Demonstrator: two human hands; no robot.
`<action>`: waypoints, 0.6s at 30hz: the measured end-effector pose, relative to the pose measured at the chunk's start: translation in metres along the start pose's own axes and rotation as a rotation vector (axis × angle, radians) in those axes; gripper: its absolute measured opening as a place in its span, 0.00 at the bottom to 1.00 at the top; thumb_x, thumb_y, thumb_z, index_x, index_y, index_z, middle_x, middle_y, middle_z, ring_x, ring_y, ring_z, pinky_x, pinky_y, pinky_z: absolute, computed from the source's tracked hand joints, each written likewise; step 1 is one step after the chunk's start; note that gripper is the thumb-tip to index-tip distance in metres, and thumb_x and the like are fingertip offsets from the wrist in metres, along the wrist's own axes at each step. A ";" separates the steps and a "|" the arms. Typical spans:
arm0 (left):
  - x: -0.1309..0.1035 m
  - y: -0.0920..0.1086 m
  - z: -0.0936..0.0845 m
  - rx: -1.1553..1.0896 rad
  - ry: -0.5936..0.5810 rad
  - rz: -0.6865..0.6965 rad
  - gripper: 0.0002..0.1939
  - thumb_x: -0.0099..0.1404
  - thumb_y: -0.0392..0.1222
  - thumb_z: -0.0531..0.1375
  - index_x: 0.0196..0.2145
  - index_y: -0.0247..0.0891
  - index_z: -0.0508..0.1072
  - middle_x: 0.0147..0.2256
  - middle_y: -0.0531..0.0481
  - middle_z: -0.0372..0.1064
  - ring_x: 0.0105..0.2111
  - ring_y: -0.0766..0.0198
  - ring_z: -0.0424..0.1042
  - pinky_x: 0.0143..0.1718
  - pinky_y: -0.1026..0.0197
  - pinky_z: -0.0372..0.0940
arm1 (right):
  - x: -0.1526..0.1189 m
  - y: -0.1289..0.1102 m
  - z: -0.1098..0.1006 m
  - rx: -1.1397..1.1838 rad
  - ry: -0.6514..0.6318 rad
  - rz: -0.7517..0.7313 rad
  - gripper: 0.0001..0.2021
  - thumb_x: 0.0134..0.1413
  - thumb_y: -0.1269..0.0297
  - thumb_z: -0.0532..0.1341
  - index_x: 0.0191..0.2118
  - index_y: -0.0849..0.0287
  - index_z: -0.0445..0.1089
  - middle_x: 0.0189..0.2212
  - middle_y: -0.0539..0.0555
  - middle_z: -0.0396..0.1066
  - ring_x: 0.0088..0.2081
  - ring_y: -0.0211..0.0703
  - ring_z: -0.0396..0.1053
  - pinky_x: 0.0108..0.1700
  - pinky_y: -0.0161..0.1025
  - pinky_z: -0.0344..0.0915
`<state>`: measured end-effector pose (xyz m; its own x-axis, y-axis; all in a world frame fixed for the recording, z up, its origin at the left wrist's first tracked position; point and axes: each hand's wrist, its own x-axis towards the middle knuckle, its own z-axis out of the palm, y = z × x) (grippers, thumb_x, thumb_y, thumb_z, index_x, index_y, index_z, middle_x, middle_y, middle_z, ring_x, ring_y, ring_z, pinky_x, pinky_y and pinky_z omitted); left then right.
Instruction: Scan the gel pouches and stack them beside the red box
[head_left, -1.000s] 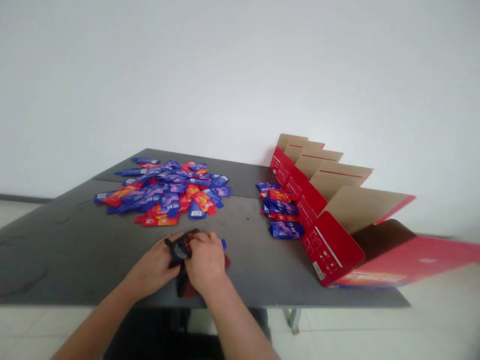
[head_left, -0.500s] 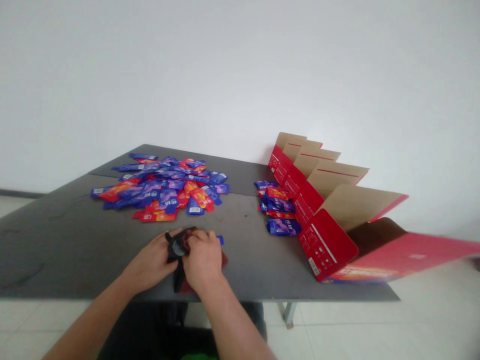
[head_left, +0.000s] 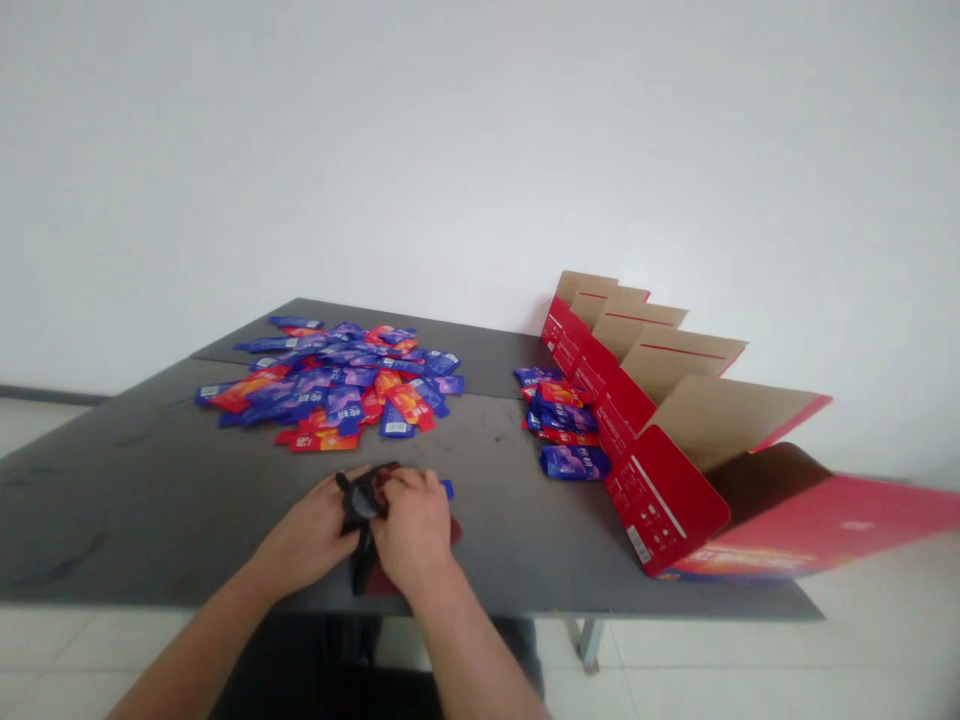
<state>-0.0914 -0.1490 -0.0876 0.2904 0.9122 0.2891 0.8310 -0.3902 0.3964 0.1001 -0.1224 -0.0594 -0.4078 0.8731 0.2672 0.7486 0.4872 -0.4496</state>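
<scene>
Near the table's front edge, both hands are close together over a black tool (head_left: 365,500) with a round, grey-faced part. Its exact kind is not clear. My left hand (head_left: 319,530) is closed around the tool's left side. Curled fingers of my right hand (head_left: 416,520) press in at its right side, and what they pinch is hidden. A dark reddish-brown piece (head_left: 456,530) shows under and beside the right hand. Just past the right knuckles, a small blue corner (head_left: 448,489) sticks out, perhaps of a packet.
A heap of blue and red-orange packets (head_left: 345,380) lies farther back on the dark grey table (head_left: 210,500). To the right, a smaller pile of packets (head_left: 559,415) rests against a row of red cartons (head_left: 664,500) with raised flaps. A white wall (head_left: 450,150) stands behind.
The whole view has shifted slightly, so everything appears a little lower and farther right. Both hands stay on the black tool, with hardly any movement between them.
</scene>
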 end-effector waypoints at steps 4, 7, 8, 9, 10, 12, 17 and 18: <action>-0.002 -0.001 0.001 0.021 -0.008 -0.025 0.26 0.68 0.47 0.63 0.62 0.44 0.73 0.63 0.44 0.71 0.64 0.47 0.68 0.69 0.42 0.59 | 0.003 0.027 -0.010 -0.088 0.024 0.155 0.10 0.59 0.67 0.64 0.45 0.53 0.79 0.50 0.53 0.77 0.50 0.51 0.67 0.49 0.43 0.61; -0.004 -0.003 0.002 0.038 -0.017 -0.041 0.28 0.69 0.52 0.64 0.64 0.43 0.71 0.65 0.43 0.69 0.65 0.46 0.66 0.70 0.41 0.57 | 0.016 0.046 -0.032 -0.177 0.022 0.273 0.12 0.60 0.69 0.62 0.46 0.55 0.79 0.48 0.57 0.78 0.49 0.53 0.68 0.49 0.45 0.61; -0.004 -0.003 0.002 0.038 -0.015 -0.048 0.29 0.68 0.51 0.64 0.64 0.43 0.71 0.65 0.43 0.69 0.65 0.46 0.66 0.69 0.42 0.58 | 0.018 0.043 -0.035 -0.171 0.020 0.257 0.12 0.59 0.69 0.62 0.47 0.55 0.79 0.48 0.57 0.78 0.49 0.53 0.68 0.49 0.45 0.61; -0.003 -0.002 0.002 0.033 -0.013 -0.053 0.28 0.68 0.49 0.64 0.64 0.43 0.71 0.64 0.42 0.70 0.65 0.46 0.67 0.68 0.42 0.59 | 0.018 0.036 -0.034 -0.145 0.020 0.210 0.13 0.59 0.69 0.63 0.47 0.55 0.79 0.48 0.56 0.78 0.49 0.53 0.68 0.50 0.44 0.61; -0.003 -0.002 0.002 0.026 -0.014 -0.052 0.27 0.67 0.46 0.64 0.63 0.43 0.72 0.63 0.43 0.70 0.64 0.47 0.67 0.68 0.43 0.60 | 0.017 0.026 -0.029 -0.109 0.022 0.143 0.13 0.58 0.68 0.63 0.47 0.54 0.79 0.48 0.55 0.78 0.50 0.52 0.68 0.51 0.44 0.62; -0.001 0.000 0.002 0.006 -0.015 -0.034 0.27 0.66 0.39 0.62 0.62 0.44 0.73 0.63 0.44 0.71 0.63 0.48 0.68 0.67 0.45 0.61 | 0.012 0.005 -0.012 -0.038 0.027 0.012 0.11 0.57 0.66 0.64 0.46 0.52 0.79 0.48 0.53 0.78 0.50 0.52 0.68 0.51 0.44 0.62; -0.001 0.002 0.001 0.007 -0.002 -0.037 0.24 0.67 0.42 0.63 0.60 0.45 0.74 0.62 0.44 0.71 0.64 0.48 0.67 0.68 0.45 0.60 | 0.007 0.009 0.000 -0.064 0.013 0.067 0.11 0.57 0.69 0.63 0.44 0.53 0.79 0.48 0.54 0.78 0.50 0.52 0.68 0.50 0.44 0.63; -0.002 0.001 0.001 0.015 0.001 -0.046 0.24 0.67 0.45 0.64 0.61 0.44 0.74 0.63 0.44 0.71 0.64 0.48 0.67 0.68 0.45 0.60 | 0.011 0.019 -0.007 -0.098 0.007 0.111 0.12 0.57 0.70 0.63 0.44 0.54 0.80 0.49 0.55 0.78 0.50 0.52 0.68 0.50 0.44 0.62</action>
<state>-0.0905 -0.1507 -0.0886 0.2514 0.9290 0.2715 0.8504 -0.3460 0.3964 0.1138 -0.1032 -0.0590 -0.3164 0.9211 0.2269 0.8364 0.3837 -0.3915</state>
